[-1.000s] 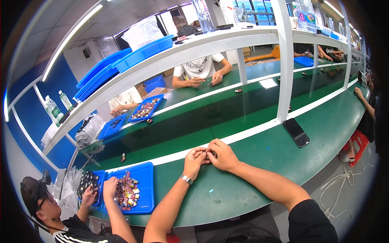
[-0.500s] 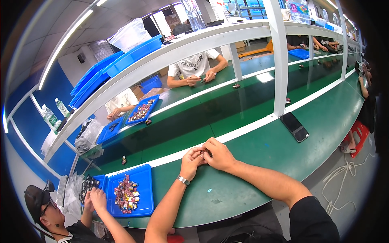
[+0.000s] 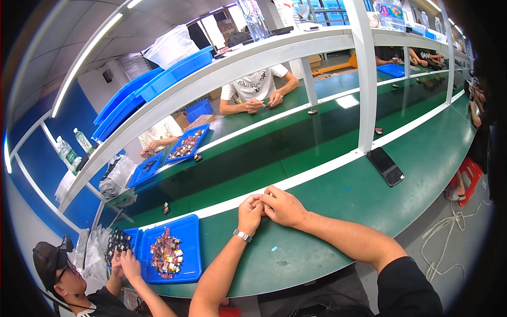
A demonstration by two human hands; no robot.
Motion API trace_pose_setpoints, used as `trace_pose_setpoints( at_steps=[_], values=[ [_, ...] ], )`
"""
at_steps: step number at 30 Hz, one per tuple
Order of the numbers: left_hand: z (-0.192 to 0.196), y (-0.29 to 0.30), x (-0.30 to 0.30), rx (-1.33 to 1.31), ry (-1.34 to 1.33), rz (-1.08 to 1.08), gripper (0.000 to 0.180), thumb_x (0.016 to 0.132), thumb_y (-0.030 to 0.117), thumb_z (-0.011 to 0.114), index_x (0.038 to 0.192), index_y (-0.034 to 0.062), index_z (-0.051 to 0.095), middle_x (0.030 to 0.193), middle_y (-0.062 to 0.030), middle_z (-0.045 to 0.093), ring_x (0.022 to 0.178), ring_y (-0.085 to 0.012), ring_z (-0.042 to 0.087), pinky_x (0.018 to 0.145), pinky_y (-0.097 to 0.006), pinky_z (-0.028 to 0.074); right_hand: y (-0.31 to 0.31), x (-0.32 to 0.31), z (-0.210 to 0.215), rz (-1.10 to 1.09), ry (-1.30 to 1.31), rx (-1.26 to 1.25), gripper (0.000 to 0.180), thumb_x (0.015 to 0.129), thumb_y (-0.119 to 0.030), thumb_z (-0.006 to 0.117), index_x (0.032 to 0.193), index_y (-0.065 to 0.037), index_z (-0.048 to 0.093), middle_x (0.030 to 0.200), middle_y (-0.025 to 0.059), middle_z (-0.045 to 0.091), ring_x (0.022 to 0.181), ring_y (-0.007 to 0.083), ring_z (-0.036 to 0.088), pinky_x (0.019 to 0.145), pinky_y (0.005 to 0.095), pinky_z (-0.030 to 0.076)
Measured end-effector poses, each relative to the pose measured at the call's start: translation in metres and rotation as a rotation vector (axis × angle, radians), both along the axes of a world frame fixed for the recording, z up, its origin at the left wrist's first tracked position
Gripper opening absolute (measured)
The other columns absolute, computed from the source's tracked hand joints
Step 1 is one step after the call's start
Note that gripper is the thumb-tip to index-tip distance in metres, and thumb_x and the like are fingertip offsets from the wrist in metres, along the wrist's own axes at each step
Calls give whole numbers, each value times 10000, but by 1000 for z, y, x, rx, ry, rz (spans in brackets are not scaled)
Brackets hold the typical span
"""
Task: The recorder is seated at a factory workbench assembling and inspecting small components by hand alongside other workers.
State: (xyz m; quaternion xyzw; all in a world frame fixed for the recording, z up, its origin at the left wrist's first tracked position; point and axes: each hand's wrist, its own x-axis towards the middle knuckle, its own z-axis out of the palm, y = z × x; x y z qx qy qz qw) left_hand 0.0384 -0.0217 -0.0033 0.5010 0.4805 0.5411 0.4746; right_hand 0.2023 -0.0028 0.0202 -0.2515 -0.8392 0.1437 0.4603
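Observation:
My left hand (image 3: 250,215) and my right hand (image 3: 285,208) meet over the near edge strip of the green bench (image 3: 322,232). The fingers of both are curled and pressed together at the tips. Whatever they grip is small and hidden behind the fingers and knuckles. A metal-banded watch (image 3: 243,235) is on my left wrist. Left of my left forearm stands a blue tray (image 3: 197,248) with a heap of small pink, yellow and silver parts (image 3: 167,256).
A black phone (image 3: 385,166) lies on the bench to the right. A white post (image 3: 365,95) rises beyond it. Small parts (image 3: 166,207) sit spaced along the green belt (image 3: 232,182). At my left, a co-worker's hands (image 3: 125,263) work beside a tray of black parts (image 3: 119,240).
My hands have turned and closed in, so the small dark thing that showed between the fingers is now covered. Parts on the belt have shifted slightly right; the co-worker's hands at left moved a little.

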Motion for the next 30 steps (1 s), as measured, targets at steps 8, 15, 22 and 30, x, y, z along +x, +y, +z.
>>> trace_pose_setpoints(
  at_steps=[8,15,22,30],
  values=[
    [12,-3,4,-63,-250,-128,259,928,-27,543,1184,-17,508,1102,-140,658,981,-212,667,844,-345,577,11,11,0,-115,-108,254,110,788,-101,648,882,-62,607,1021,91,547,863,257,607,655,375,551],
    [10,-2,3,-57,-255,-122,222,940,-52,500,1162,-45,491,1080,-147,647,979,-230,669,874,-363,585,20,5,-13,-135,-216,376,114,726,-108,644,804,-41,594,960,84,550,836,232,589,650,339,556],
    [3,-1,1,-90,-244,-61,233,926,-24,547,1153,-26,500,1062,-136,656,939,-210,675,824,-345,591,17,1,-16,-134,-202,379,126,695,-102,644,774,-28,579,915,90,537,813,233,579,640,327,554],
    [3,3,11,-90,-160,0,212,930,24,538,1135,-19,504,1011,-128,668,879,-189,679,737,-311,591,13,2,-17,-187,-142,361,102,704,-84,619,753,-24,552,890,96,529,766,263,563,662,347,536]
  ],
)
